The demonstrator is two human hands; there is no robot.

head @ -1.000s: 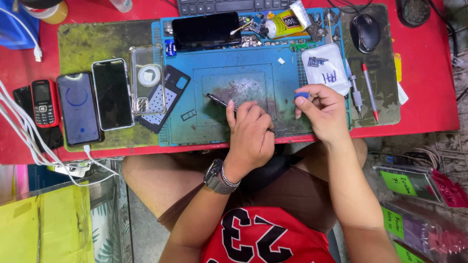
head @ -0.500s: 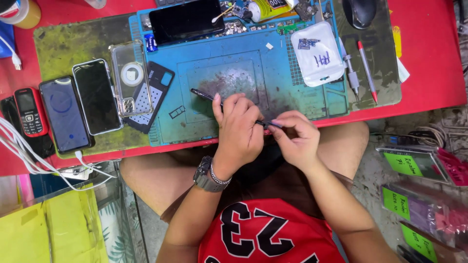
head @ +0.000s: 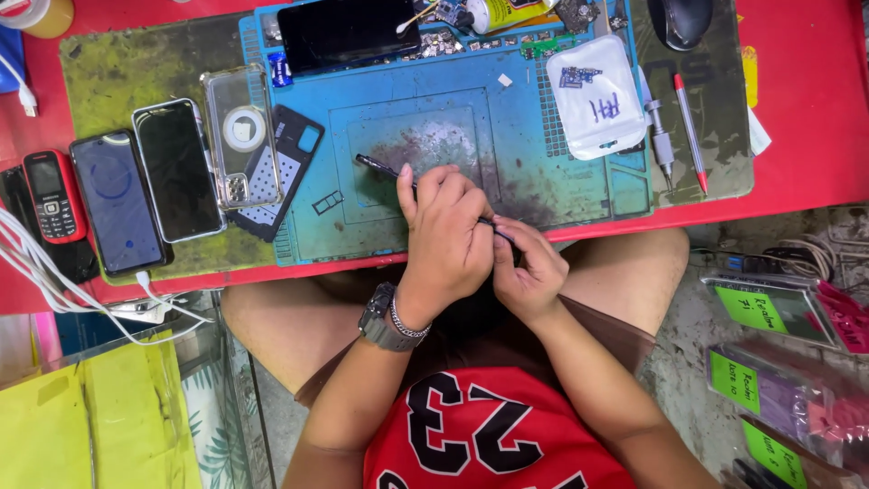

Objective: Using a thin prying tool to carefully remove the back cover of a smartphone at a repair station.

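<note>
Gripping thin black tool (head: 378, 166) in closed left hand (head: 445, 237) at near edge of blue mat (head: 317, 237); right hand (head: 528, 272) fingers pinch its other end. Keep wrists braced on surface (head: 806, 118), pressure light.

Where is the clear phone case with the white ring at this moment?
In the head view, the clear phone case lies on the left part of the bench, between the black smartphone and the blue work mat, partly overlapping a dark back cover.
</note>
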